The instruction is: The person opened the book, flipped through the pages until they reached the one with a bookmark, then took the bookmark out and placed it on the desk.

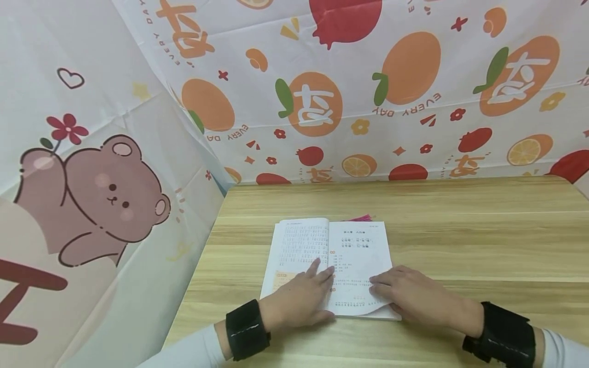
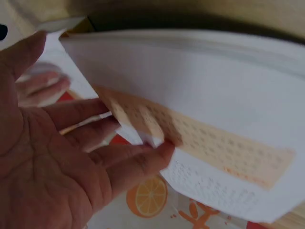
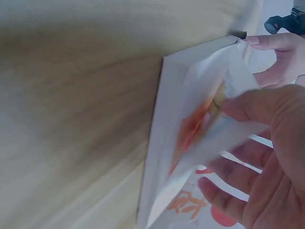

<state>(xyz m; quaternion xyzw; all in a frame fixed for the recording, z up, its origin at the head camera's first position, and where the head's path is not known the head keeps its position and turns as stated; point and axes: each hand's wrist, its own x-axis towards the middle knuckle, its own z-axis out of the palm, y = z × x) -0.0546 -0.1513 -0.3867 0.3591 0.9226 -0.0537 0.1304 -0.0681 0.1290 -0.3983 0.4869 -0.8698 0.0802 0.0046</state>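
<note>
Wooden table (image 1: pixel 460 230), open book (image 1: pixel 354 250) at 6 o'clock, left hand (image 1: pixel 301 296) flat on it, right hand (image 1: pixel 414 294) pinching a lifted page corner (image 3: pixel 224 138), seen from right wrist only.

One open book (image 1: pixel 329 263), two hands, one table (image 1: pixel 460 225).

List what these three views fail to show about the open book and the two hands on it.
- Book print: too small in the head view, blurred in both wrist views.
- Pink thing behind the book: mostly hidden by it.
- Left hand fingertips: partly covered by pages in the left wrist view.
- Right hand grip on the page: head view hides it.
</note>
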